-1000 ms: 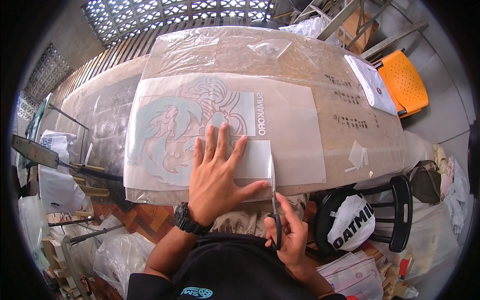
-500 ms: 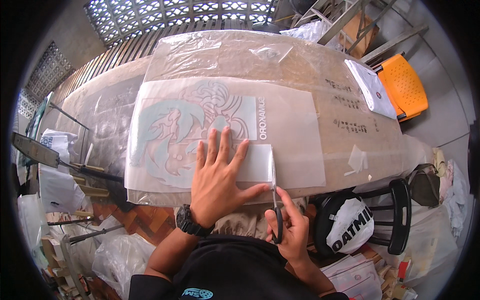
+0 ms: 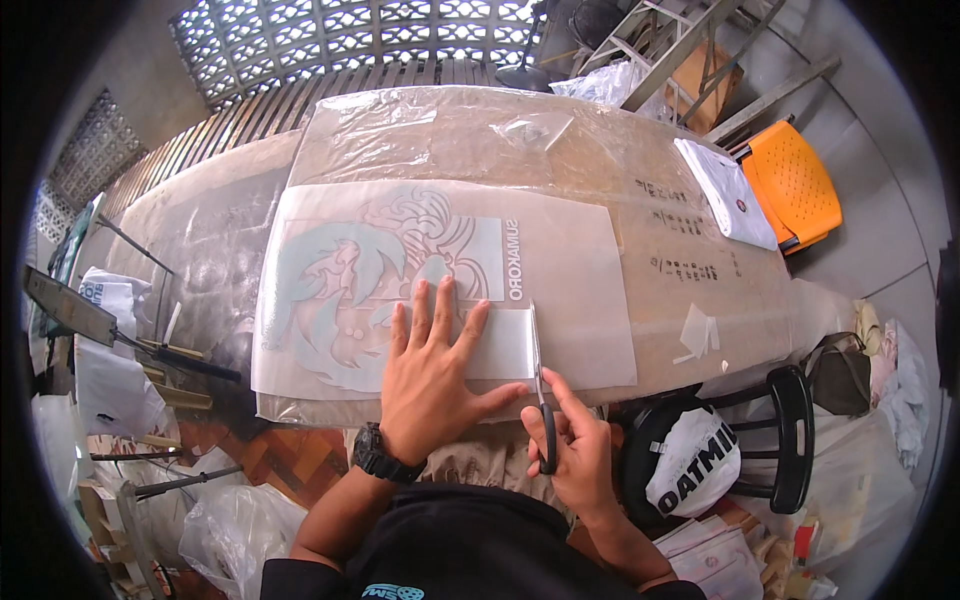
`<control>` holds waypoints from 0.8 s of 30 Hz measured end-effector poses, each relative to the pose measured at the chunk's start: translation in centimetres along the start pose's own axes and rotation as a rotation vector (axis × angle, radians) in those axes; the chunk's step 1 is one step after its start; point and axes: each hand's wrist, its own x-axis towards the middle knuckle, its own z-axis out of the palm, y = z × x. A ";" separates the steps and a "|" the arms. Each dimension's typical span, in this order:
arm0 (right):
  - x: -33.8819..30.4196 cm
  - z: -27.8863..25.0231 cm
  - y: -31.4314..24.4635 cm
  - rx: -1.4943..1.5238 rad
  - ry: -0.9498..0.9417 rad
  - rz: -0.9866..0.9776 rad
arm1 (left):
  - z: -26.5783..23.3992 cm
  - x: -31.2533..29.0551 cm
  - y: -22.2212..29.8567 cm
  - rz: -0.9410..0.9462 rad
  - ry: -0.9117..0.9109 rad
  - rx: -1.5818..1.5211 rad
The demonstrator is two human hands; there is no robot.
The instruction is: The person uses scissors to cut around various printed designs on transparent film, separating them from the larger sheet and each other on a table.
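Observation:
A translucent film sheet [image 3: 590, 270] with a mirrored print in pale green and grey lies on the plastic-covered table. My left hand [image 3: 432, 370] rests flat on its lower part, fingers spread. In my right hand [image 3: 575, 440] is a pair of scissors [image 3: 547, 440] with black handles, its blades pointing away from me over the sheet. They run along the right edge of a pale rectangular piece [image 3: 505, 340] beside my left fingers. My left thumb stretches toward the blades. Whether the blades are parted is hard to make out.
The table [image 3: 690, 320] is wrapped in clear plastic with handwriting beneath. A folded white shirt [image 3: 725, 190] lies at its far right, by an orange chair [image 3: 795, 190]. Near me on the right stands a black chair [image 3: 790, 440]. A long-handled tool [image 3: 70, 305] juts in at left.
The whole view has shifted slightly. My right hand and the scissors have moved a little farther forward over the sheet. My left hand stays flat on it.

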 end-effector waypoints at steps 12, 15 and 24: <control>2.2 0.1 -1.5 -0.010 -0.007 0.033 | -0.1 0.0 -0.1 0.002 -0.006 -0.011; 2.9 0.1 -1.5 -0.001 0.003 0.019 | -0.3 0.2 0.1 0.005 -0.017 -0.018; 5.8 -0.2 -1.8 -0.043 -0.015 -0.036 | -0.3 0.2 0.0 0.002 -0.033 -0.021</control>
